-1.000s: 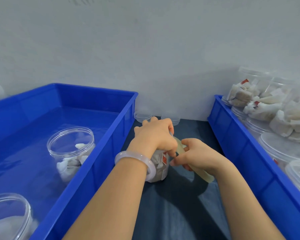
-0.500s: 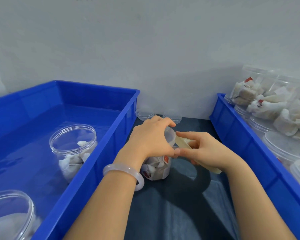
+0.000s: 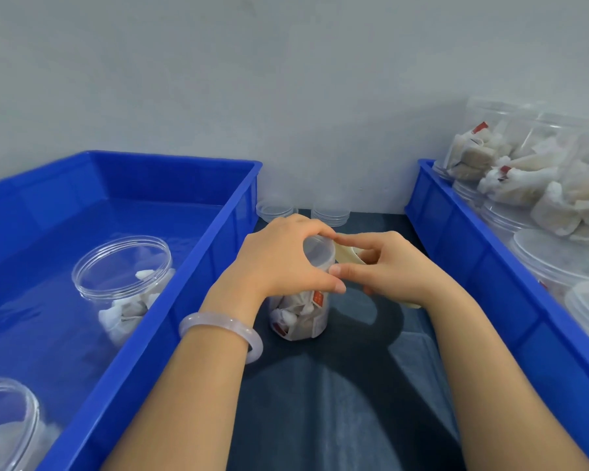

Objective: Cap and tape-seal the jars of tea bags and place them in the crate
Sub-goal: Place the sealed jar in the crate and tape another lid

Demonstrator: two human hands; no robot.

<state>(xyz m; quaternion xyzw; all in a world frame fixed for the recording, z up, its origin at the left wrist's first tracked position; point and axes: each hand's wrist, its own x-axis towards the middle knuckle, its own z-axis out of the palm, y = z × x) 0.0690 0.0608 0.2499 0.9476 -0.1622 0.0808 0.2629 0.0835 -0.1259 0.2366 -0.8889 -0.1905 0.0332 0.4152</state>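
A small clear jar of tea bags (image 3: 301, 316) stands upright on the dark cloth between two blue crates. My left hand (image 3: 283, 256) grips its capped top from the left, fingers curled round the lid (image 3: 317, 249). My right hand (image 3: 385, 263) holds a yellowish roll of tape (image 3: 346, 254) against the lid's right side, thumb meeting my left thumb. The left blue crate (image 3: 215, 266) holds a capped jar (image 3: 123, 277) and another jar (image 3: 7, 426) at the bottom left corner.
The right blue crate (image 3: 470, 263) is packed with jars of tea bags (image 3: 510, 171) and lids. Two stacks of spare clear lids (image 3: 330, 212) sit against the wall behind my hands. Dark cloth (image 3: 337, 402) covers the table between the crates.
My left hand has shifted from covering the jar to gripping its lid rim. My right hand has carried the tape roll up and closer to the lid.
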